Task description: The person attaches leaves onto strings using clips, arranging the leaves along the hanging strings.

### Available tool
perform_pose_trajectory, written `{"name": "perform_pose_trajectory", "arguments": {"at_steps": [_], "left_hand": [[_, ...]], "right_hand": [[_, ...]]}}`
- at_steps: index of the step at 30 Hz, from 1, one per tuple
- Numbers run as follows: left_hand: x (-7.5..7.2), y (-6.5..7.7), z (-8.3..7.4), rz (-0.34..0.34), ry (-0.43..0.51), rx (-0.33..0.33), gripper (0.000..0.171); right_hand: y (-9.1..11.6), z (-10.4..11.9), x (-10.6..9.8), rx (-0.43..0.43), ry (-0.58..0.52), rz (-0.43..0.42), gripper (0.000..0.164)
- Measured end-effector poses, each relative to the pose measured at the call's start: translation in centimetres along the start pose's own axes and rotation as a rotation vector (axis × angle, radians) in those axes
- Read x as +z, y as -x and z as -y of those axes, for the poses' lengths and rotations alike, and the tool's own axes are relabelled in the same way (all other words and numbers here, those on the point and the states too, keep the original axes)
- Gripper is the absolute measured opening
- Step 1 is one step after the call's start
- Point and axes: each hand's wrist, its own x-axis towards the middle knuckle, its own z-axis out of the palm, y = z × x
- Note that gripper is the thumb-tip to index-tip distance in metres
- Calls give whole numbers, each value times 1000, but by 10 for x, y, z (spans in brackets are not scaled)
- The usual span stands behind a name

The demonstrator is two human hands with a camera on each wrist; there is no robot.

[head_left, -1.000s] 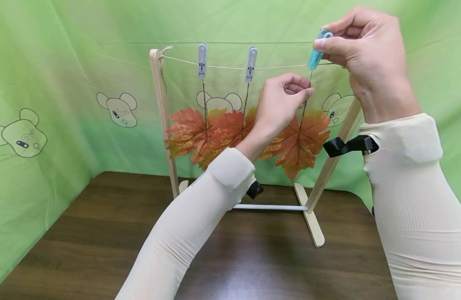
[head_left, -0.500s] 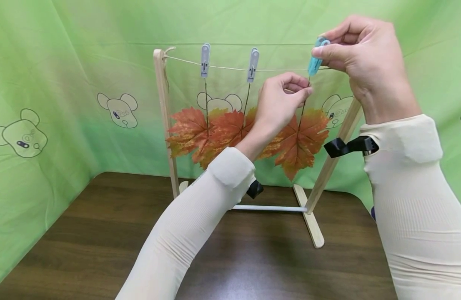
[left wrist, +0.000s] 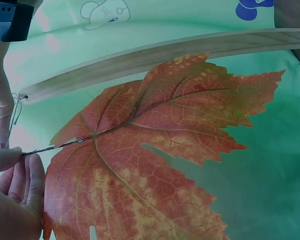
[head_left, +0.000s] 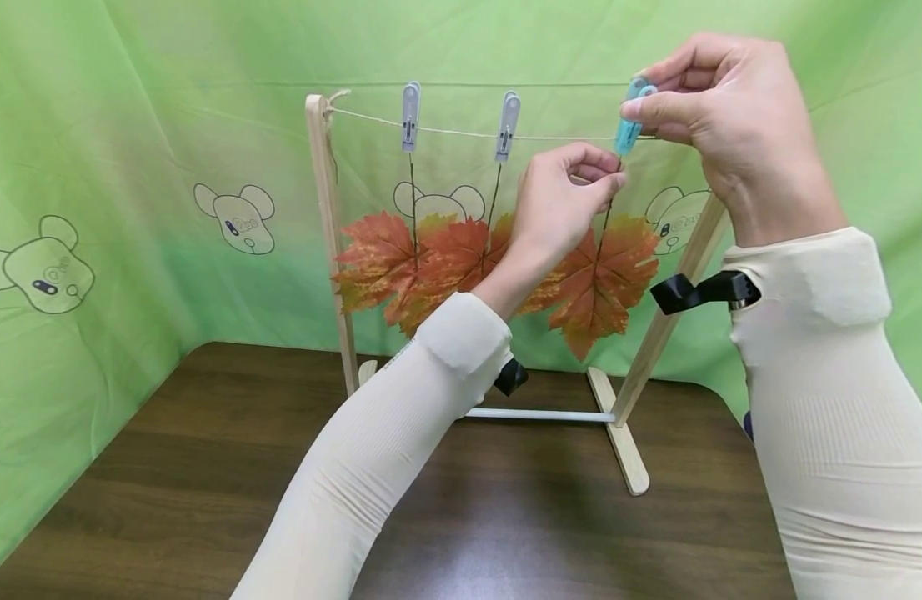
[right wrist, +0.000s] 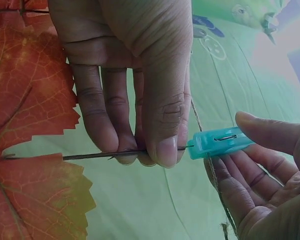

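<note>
My left hand point(head_left: 569, 196) pinches the thin brown stem point(right wrist: 100, 154) of an orange maple leaf point(head_left: 602, 279) between thumb and fingertips. Just above it, my right hand point(head_left: 746, 125) grips a light blue clothespin point(head_left: 630, 125) by its handle end. In the right wrist view the tip of the clothespin point(right wrist: 217, 142) meets both the stem's end and the string point(right wrist: 217, 185). The left wrist view shows the leaf point(left wrist: 140, 135) hanging from the stem held by the left hand point(left wrist: 15, 190). Two grey clothespins point(head_left: 410, 117) hold more leaf stems on the string further left.
A wooden frame with a left post point(head_left: 326, 208), a right post point(head_left: 667, 333) and a white crossbar point(head_left: 539, 414) stands on the brown table point(head_left: 506, 517). More orange leaves point(head_left: 378, 262) hang from the string. A green curtain point(head_left: 168, 125) with bear-face prints surrounds the table.
My right hand and the blue clothespin have moved slightly down, closer to the left hand's fingertips. The string dips a little with it; the left hand stays put, holding the stem.
</note>
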Motion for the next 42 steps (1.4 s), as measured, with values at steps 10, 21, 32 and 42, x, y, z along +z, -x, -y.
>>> {"name": "perform_pose_trajectory", "arguments": {"at_steps": [10,21,32,42], "left_hand": [[-2,-1,0,-3,-27,-6,10],[-1,-2,-1,13,-36,-15,11],[0,-1,0,26,-35,-15,10],[-2,3,5,55,-66,6,12]], "right_hand": [[0,2,0,31,49,18,23],[-2,4,-4,81,84,-11,29],[3,2,-5,51,80,-7,33],[12,-2,-4,-20,69,12,34]]}}
